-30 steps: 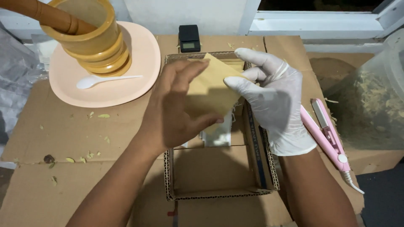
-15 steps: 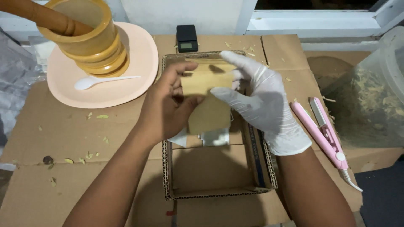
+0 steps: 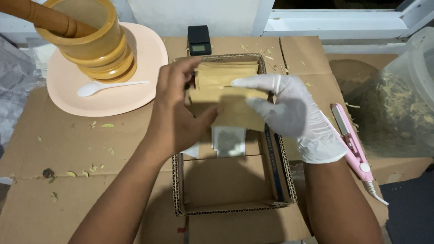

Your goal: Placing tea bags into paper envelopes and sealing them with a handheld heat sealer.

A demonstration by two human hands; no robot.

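**Holding a flat paper pouch over an open carton**

Lying across the whole surface, flattened sheets of brown corrugated cardboard (image 3: pixel 81 149) carry everything else. At the right edge a large clear plastic container of dried, shredded plant matter (image 3: pixel 398 108) is cut off by the frame. A shallow open corrugated cardboard box (image 3: pixel 226 180) sits in the middle, and the hands work above its far half. The bare left hand (image 3: pixel 178 113) and the white-gloved right hand (image 3: pixel 282 106) grip one flat tan paper pouch (image 3: pixel 235 106) between them: the left pinches its left edge with thumb beneath and fingers curled on top, the right pinches its right side with the forefinger stretched along the upper edge. The pouch hangs just above the box, in front of more tan pouches (image 3: pixel 228 72) stacked upright at the box's far wall. Below it, a small pale sachet with a grey panel (image 3: pixel 228 141) lies in the box, partly hidden; its print is unreadable. At upper left a round peach plate (image 3: pixel 135 90) bears a yellow wooden mortar (image 3: pixel 92 43) with pestle and a white plastic spoon (image 3: pixel 106 86). A slim pink heat sealer (image 3: pixel 352 142) lies right of the box, and a small black pocket scale (image 3: pixel 199 39) behind it.
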